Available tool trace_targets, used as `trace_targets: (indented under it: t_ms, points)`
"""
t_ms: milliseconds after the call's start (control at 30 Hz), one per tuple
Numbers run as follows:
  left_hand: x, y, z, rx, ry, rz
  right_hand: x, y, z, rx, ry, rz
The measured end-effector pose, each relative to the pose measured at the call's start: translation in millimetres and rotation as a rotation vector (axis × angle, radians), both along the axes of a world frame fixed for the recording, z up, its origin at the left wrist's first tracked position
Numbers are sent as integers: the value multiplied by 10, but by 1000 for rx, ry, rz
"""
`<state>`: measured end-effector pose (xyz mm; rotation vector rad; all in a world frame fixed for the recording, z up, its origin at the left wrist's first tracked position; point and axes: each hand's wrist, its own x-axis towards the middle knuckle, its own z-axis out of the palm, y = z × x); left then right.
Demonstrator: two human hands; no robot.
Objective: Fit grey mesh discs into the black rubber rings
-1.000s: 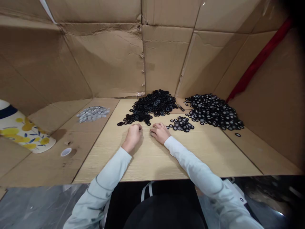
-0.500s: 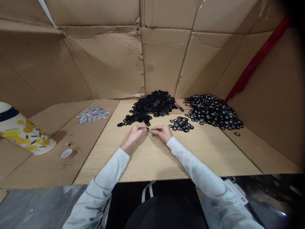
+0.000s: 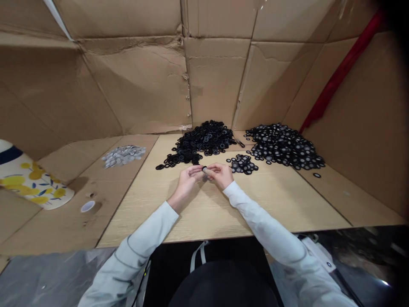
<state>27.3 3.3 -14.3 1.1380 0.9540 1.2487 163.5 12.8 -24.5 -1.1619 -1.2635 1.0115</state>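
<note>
Above the middle of the table, my left hand (image 3: 189, 178) and my right hand (image 3: 221, 175) meet at the fingertips. Between them is a small black ring (image 3: 204, 168), pinched by my left fingers. My right thumb and fingers press a small pale grey disc (image 3: 205, 171) against the ring; the fingers partly cover both pieces. Just beyond lies a heap of black rings (image 3: 207, 138). To the right of my right hand is a small pile of black rings with grey centres (image 3: 243, 164).
A larger heap of grey-centred rings (image 3: 284, 147) lies at the back right, with a small tool (image 3: 239, 143) beside it. Grey discs (image 3: 124, 156) are piled at left. A patterned bottle (image 3: 35, 177) and a white tape roll (image 3: 87, 206) stand farther left. Cardboard walls (image 3: 137, 85) enclose the table.
My left hand has moved right, bringing the black ring up to the disc in my right fingers. The hands were slightly apart before; now their fingertips meet.
</note>
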Motion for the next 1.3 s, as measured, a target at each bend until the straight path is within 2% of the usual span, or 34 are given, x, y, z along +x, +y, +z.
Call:
trace_targets:
  t_ms: [300,467,600,833,967,1133,1300]
  points:
    - [25,-49,61,91,132,80,-5,-57,41,138,-308,-96]
    - [25,-90,97,112,143,78,21,-56,70,190,-382,-111]
    - [10,-91,96,86,138,47,66,-13,45,181,-318,-3]
    - [23,-89,86,-11,40,-75,64,23,43,61,-74,78]
    - [7,-62,84,50,107,-55,54,24,29,44,13,96]
    - [24,-61,64,150,140,-66,41,57,-71,44,91,37]
    - [77,-64,63,192,89,-11,76,65,-67,110,1,-21]
